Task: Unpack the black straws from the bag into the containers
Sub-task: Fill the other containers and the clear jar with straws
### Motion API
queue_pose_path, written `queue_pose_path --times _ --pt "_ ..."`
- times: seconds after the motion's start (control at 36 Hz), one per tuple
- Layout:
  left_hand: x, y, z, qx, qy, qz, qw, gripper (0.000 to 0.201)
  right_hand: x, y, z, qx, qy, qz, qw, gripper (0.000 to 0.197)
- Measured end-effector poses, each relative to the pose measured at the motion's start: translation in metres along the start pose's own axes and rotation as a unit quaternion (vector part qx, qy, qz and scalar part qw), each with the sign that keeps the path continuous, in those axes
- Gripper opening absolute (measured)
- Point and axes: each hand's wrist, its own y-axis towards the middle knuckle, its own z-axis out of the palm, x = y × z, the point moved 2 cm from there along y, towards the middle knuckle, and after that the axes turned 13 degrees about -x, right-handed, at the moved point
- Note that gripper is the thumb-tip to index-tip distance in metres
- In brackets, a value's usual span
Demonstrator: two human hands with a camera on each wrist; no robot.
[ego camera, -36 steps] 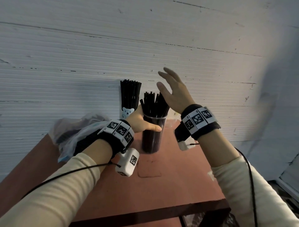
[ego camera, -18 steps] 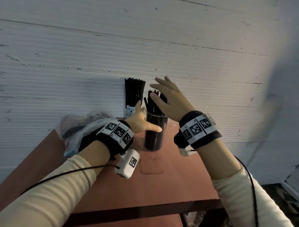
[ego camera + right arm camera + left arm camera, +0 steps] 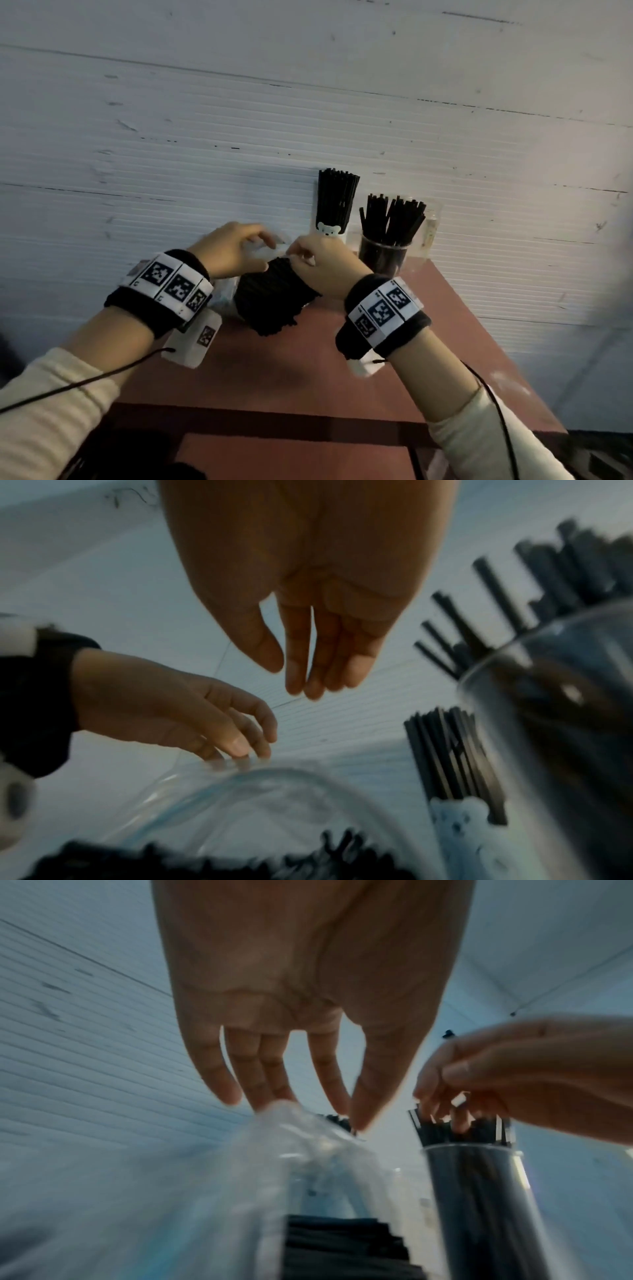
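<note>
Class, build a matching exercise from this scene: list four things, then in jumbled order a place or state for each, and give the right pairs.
Things:
1. clear cup
2. bear container
3. plastic bag
4. table

Descriptions:
A. reddish-brown surface
B. held at its mouth by both hands
C. right of the other container, straws fanned out
D. against the wall, straws packed tight

Pairs: 1-C, 2-D, 3-B, 4-A

Bag (image 3: 274, 298) left of containers (image 3: 382, 255)

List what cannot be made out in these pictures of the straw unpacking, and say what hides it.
- Whether the right hand pinches the clear plastic bag: head view hides its fingertips; right wrist view is blurred.
- How many black straws remain in the bag: both hands cover its mouth.
- The clear round cup's base: the right wrist blocks it, head view.
</note>
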Motion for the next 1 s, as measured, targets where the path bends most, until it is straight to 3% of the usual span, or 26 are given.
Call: queue_pose_path --times 0.08,0.19,0.31,0.53,0.69,1.0 --pt "0.013 -0.001 0.004 0.022 -0.030 -0.002 0.999 0.028 0.010 0.003 0.021 0.114 -0.031 0.001 0.993 0.029" --pt "0.018 0.003 0.006 -0.024 -0.021 -0.010 0.999 0.026 0.021 0.008 0.043 0.190 -0.094 -0.004 0.977 0.039" --pt "0.018 0.011 0.002 -0.075 -0.042 -0.022 0.996 0.026 0.023 0.016 0.054 0.179 -0.104 0.007 0.978 0.046" --pt "0.022 0.014 -0.002 -0.115 -0.084 -0.055 0.988 0.019 0.019 0.022 0.052 0.165 -0.085 0.009 0.983 0.048" --pt "0.020 0.016 -0.004 -0.110 -0.096 -0.056 0.988 0.011 0.020 0.021 0.054 0.196 -0.089 0.005 0.977 0.045" --pt "0.025 0.018 0.000 -0.110 -0.094 -0.066 0.987 0.019 0.021 0.026 0.039 0.147 -0.109 0.007 0.983 0.032"
